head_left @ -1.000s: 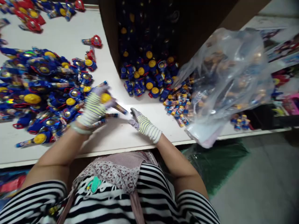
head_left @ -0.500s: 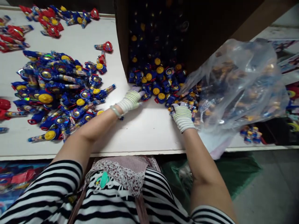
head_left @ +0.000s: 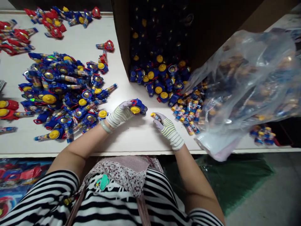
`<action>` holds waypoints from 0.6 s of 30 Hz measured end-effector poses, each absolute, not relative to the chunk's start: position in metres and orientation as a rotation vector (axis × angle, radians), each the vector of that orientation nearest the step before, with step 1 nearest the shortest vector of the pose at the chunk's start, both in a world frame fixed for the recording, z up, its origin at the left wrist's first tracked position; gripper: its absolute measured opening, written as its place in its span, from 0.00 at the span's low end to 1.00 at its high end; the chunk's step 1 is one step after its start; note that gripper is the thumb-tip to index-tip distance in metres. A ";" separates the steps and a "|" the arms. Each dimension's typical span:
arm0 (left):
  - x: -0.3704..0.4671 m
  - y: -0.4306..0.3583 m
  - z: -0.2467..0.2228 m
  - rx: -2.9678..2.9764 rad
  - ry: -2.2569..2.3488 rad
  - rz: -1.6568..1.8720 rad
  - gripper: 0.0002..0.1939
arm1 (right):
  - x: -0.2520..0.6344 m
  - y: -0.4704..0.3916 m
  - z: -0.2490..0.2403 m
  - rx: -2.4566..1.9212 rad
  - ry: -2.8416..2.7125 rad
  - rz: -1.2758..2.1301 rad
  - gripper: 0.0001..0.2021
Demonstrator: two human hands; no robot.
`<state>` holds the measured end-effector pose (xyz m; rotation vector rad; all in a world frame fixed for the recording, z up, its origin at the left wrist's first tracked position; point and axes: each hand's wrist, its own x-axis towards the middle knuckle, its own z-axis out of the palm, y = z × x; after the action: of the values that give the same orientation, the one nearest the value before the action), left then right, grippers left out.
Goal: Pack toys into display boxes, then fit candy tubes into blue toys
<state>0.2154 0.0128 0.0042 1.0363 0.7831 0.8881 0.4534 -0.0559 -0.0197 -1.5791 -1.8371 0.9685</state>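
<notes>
My left hand (head_left: 121,113), in a striped glove, grips a blue toy body (head_left: 137,107) with a yellow disc and a red edge, held just above the white table. Facing it a short gap away, my right hand (head_left: 166,127) pinches a small clear tube (head_left: 156,117) with a yellow cap and coloured bits inside. To the right of that hand lies a heap of similar tubes (head_left: 188,111). Behind both hands, more blue toy bodies (head_left: 160,81) spill from the mouth of a dark box. The toy and the tube are apart.
A large pile of blue toys with tubes attached (head_left: 63,91) covers the left of the table (head_left: 141,138). Red toys (head_left: 54,25) lie behind it. The open carton (head_left: 122,47) stands at the back; a clear plastic bag (head_left: 235,94) of tubes slumps on the right.
My left hand has drawn back from the carton's mouth with a blue toy body. My right hand has moved left and nearer me from the tube heap, bringing one tube.
</notes>
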 end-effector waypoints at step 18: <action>0.222 0.006 0.005 1.221 0.913 0.910 0.15 | 0.403 -0.076 -0.001 -1.790 -1.967 0.890 0.22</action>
<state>0.2221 0.0063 0.0046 1.2212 0.9133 0.9100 0.4027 -0.0764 -0.0009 -1.7899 -1.9666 0.8896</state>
